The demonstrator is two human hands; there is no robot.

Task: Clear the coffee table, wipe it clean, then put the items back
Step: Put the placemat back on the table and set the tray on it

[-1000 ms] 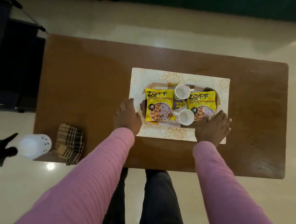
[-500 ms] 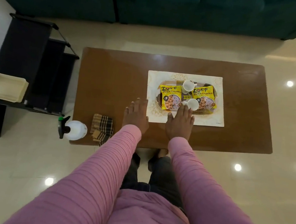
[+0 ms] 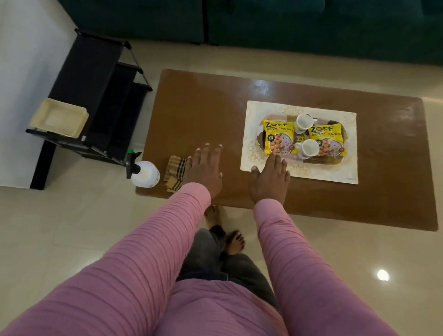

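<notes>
A brown coffee table [image 3: 199,106] carries a pale placemat [image 3: 250,132] with a tray [image 3: 323,161] on it. In the tray lie two yellow snack packets [image 3: 276,135] [image 3: 326,136] and two white cups [image 3: 304,121] [image 3: 310,148]. My left hand [image 3: 204,170] is stretched flat over the table's front, beside a folded checked cloth [image 3: 174,172]. My right hand [image 3: 269,182] is flat too, its fingertips over the placemat's front left corner. A white spray bottle [image 3: 145,174] with a green and black nozzle stands at the table's front left corner.
A black tiered rack [image 3: 97,96] stands left of the table with a cream tray [image 3: 59,117] on its lowest shelf. A dark green sofa [image 3: 257,11] runs along the far side. My bare feet [image 3: 235,242] are on the glossy floor before the table.
Both hands left the tray's sides and drew back to the left, toward the table's front edge. The view rose and pulled away, so the rack and sofa came into sight.
</notes>
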